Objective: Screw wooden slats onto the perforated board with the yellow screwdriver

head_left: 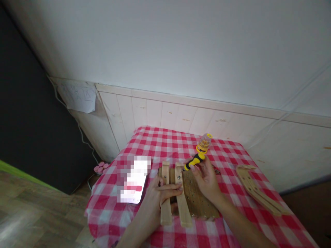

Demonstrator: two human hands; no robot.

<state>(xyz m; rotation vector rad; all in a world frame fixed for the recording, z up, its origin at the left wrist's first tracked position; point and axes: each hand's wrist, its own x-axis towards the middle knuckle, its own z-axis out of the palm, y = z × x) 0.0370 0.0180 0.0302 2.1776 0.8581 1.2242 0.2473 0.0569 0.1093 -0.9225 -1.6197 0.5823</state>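
Note:
My right hand is closed around a yellow and black screwdriver with a clear bit-holder cap, its tip down at the top of a wooden slat. My left hand lies across two pale wooden slats, fingers pressed on them, holding them against a brown perforated wooden board. All of this rests on a table with a red and white checked cloth.
A phone with a blurred screen lies left of my left hand. A curved wooden slatted piece lies at the table's right side. Behind stand white wall panels; pink objects and a cable sit on the floor at left.

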